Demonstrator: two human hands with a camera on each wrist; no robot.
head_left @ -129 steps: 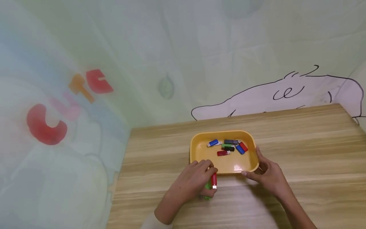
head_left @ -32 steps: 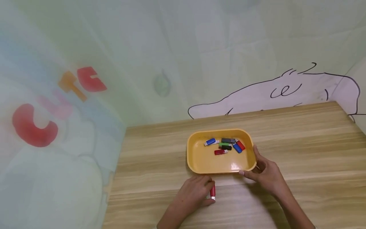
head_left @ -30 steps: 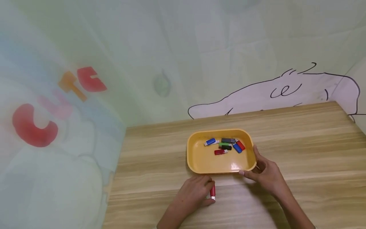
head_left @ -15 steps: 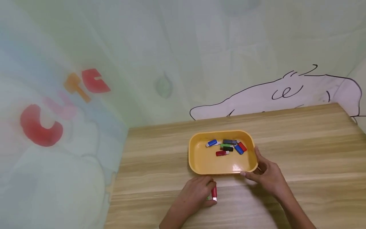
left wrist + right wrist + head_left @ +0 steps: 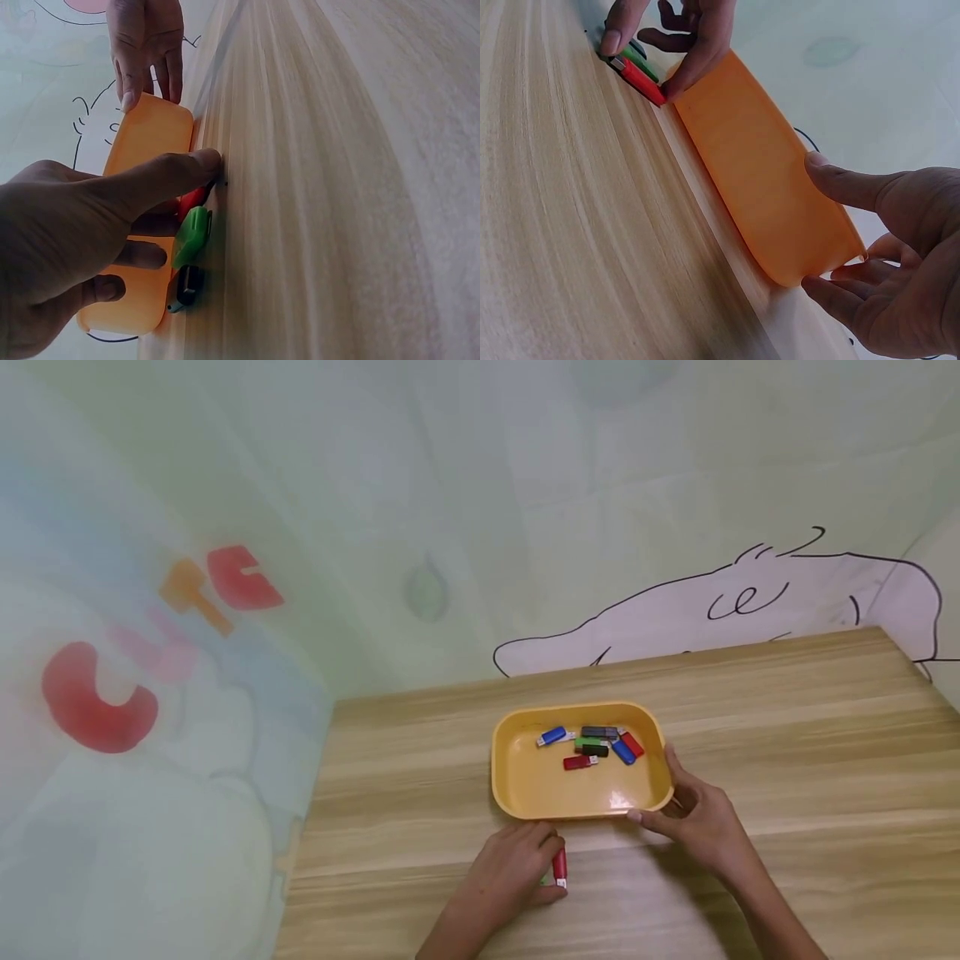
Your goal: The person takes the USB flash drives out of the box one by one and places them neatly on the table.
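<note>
On the table just in front of the yellow tray, my left hand pinches a red USB stick between thumb and index finger, its metal plug toward the thumb. Beside it, mostly behind the fingers in the head view, is a green USB stick; a dark one shows farther along in the left wrist view. My right hand holds the tray at its near right corner, thumb on the rim and fingers against the end wall.
Inside the tray lie several USB sticks: a blue one at the left, a dark red one, a black one and others toward the right. Behind the wooden table hangs a printed cloth.
Compared with about four seconds ago, my left hand has come back from the tray's front rim toward me with the red USB stick. Over the last second both hands stay nearly still.
</note>
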